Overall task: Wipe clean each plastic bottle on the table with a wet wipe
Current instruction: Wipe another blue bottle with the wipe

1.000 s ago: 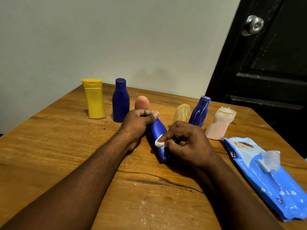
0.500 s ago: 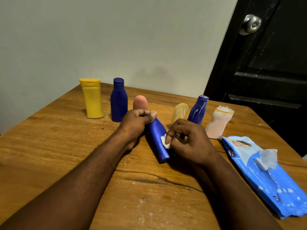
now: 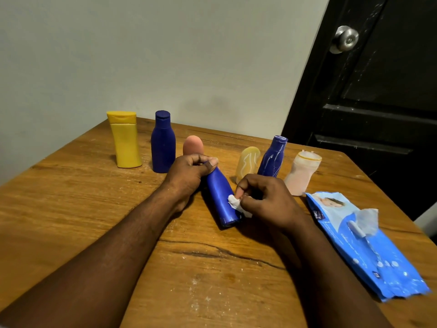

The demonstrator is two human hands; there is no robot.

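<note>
**Blue bottle gripped at the neck, wipe pressed to its side**

A bright blue plastic bottle (image 3: 220, 197) lies tilted on the wooden tabletop (image 3: 71, 209), its base towards the camera. The left hand (image 3: 189, 171) has its fingers and thumb curled round the bottle's neck end. The right hand (image 3: 264, 200) pinches a small crumpled white wet wipe (image 3: 235, 202) between its fingertips and holds it against the bottle's lower side.

Behind the hands a row stands upright:
- a yellow flat-sided bottle (image 3: 125, 140)
- a dark blue capped bottle (image 3: 163, 143)
- a round-topped pink bottle (image 3: 192, 145)
- a pale yellow bottle (image 3: 247, 162)
- an uncapped blue bottle (image 3: 273, 156)
- a pale pink bottle (image 3: 301, 175)

A blue soft pack of wet wipes (image 3: 364, 242) lies at the right, its flap open.
</note>
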